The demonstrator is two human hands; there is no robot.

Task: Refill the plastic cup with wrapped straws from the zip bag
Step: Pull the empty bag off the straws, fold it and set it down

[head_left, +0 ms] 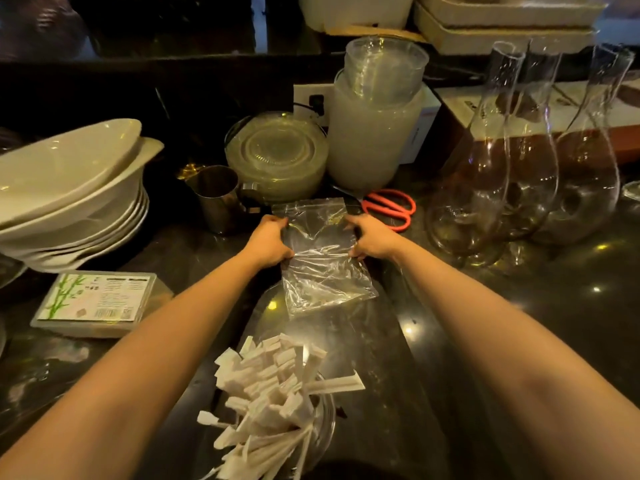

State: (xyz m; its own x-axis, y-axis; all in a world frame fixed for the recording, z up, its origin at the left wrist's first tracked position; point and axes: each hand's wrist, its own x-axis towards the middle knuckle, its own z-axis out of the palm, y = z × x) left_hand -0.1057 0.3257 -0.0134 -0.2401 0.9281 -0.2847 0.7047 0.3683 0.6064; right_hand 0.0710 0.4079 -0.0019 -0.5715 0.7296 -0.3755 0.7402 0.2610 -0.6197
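A clear zip bag (322, 261) lies flat on the dark counter in the middle, and it looks empty. My left hand (268, 242) pinches its left edge. My right hand (372, 237) pinches its right edge. Close to me stands a clear plastic cup (323, 420), packed with many white wrapped straws (273, 393) that fan out above its rim. One straw sticks out sideways to the right.
Stacked white bowls (69, 192) stand at the left, with a bamboo-print box (97, 303) in front of them. A metal cup (216, 197), glass plates (277, 154), stacked lids (374, 133) and orange scissors (391, 207) sit behind the bag. Glass decanters (519, 168) stand at the right.
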